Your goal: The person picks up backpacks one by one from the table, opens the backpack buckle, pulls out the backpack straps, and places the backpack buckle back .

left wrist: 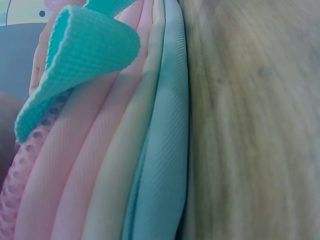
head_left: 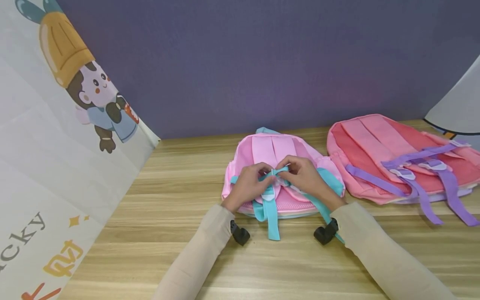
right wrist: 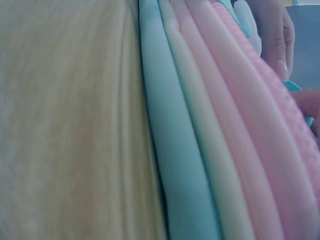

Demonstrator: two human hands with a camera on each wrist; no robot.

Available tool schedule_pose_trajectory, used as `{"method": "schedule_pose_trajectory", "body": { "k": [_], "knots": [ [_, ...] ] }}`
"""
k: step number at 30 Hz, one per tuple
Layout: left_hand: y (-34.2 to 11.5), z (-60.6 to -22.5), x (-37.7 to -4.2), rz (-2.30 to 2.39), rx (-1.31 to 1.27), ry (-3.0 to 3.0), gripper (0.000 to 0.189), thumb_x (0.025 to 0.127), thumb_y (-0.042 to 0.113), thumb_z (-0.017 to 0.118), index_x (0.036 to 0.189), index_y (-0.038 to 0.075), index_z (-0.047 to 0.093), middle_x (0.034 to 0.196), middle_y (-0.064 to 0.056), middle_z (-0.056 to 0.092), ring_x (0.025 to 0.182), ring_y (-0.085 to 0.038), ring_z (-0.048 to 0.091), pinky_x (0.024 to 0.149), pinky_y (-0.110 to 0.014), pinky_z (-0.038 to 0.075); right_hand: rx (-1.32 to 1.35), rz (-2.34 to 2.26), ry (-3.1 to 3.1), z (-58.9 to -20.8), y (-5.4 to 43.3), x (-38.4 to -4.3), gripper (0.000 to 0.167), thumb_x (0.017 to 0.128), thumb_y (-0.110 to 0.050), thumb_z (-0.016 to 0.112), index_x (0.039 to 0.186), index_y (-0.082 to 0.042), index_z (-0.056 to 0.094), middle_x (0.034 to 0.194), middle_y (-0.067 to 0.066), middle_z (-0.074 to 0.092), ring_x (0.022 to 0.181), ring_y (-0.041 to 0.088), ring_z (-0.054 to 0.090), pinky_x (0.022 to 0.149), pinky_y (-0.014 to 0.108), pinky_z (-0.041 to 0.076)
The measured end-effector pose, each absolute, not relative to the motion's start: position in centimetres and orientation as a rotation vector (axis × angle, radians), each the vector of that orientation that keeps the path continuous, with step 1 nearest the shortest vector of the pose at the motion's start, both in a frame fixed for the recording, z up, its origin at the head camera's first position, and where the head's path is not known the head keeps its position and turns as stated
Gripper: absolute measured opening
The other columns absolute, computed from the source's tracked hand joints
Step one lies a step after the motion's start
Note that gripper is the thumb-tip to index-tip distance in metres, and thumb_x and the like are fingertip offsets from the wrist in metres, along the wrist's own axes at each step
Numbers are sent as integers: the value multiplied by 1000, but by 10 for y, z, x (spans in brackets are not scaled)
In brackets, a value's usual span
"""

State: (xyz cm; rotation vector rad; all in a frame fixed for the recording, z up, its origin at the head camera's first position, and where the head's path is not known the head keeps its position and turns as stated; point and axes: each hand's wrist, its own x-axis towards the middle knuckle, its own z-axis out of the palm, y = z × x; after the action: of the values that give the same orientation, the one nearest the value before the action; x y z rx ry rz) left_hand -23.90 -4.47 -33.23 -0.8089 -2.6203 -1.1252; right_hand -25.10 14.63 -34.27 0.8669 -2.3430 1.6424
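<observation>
A light pink backpack (head_left: 296, 143) lies on the table with its shoulder-strap side up. Over its middle, my left hand (head_left: 249, 183) and right hand (head_left: 306, 177) meet, fingertips close together. Between them, both hands pinch a teal webbing strap (head_left: 281, 170) at a small pale buckle, which the fingers partly cover. Below my left hand, another teal strap end (head_left: 273, 223) hangs onto the table from a white buckle (head_left: 268, 194). In the left wrist view a folded teal strap (left wrist: 92, 50) stands over the bag's edge. Fingers (right wrist: 275, 42) show at the right wrist view's top right.
To the right lies a coral-pink backpack (head_left: 375, 158) with purple straps (head_left: 421, 156) and white buckles, touching or nearly touching the first bag. Both rest on a wood-grain table (head_left: 180, 179). Behind stands a dark partition (head_left: 262, 62); a printed white sheet (head_left: 45, 137) covers the left side.
</observation>
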Motion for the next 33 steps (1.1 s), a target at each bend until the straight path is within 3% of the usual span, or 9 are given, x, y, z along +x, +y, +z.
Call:
{"method": "schedule_pose_trajectory", "body": {
  "k": [4, 8, 15, 23, 33],
  "knots": [
    [-44, -333, -240, -1115, -816, -2611, 20, 88, 17, 67, 104, 4, 68, 96, -8, 71, 82, -16, 61, 74, -24, 48, 898, 1644, -2325, -343, 146, -251, 5, 86, 8, 59, 90, 6, 56, 95, 23, 64, 74, 5, 61, 63, 18, 50],
    [-44, -333, -239, -1117, -827, -2609, 21, 88, 16, 67, 104, 2, 67, 95, -9, 71, 84, -17, 62, 77, -27, 50, 893, 1638, -2334, -344, 146, -251, 6, 86, 9, 59, 91, 5, 57, 95, 21, 63, 81, 8, 61, 69, 17, 50],
    [-44, -331, -238, -1107, -853, -2601, 21, 89, 14, 66, 105, 1, 67, 96, -10, 70, 87, -18, 63, 79, -27, 49, 819, 1552, -2451, -340, 147, -248, 17, 87, -8, 68, 103, -3, 65, 100, 10, 66, 89, 12, 58, 81, 17, 50],
    [-44, -331, -238, -1087, -844, -2610, 22, 90, 15, 66, 106, 0, 66, 96, -11, 70, 86, -18, 62, 77, -26, 49, 808, 1546, -2455, -341, 147, -249, 14, 87, -9, 69, 99, -3, 67, 91, 10, 66, 70, 11, 54, 63, 19, 47],
    [-44, -332, -238, -1082, -825, -2622, 22, 89, 17, 67, 105, 2, 67, 96, -9, 70, 84, -17, 62, 76, -24, 49, 806, 1606, -2437, -341, 147, -249, 13, 86, -9, 70, 95, 0, 70, 83, 12, 66, 64, 5, 54, 58, 18, 46]
  ]
}}
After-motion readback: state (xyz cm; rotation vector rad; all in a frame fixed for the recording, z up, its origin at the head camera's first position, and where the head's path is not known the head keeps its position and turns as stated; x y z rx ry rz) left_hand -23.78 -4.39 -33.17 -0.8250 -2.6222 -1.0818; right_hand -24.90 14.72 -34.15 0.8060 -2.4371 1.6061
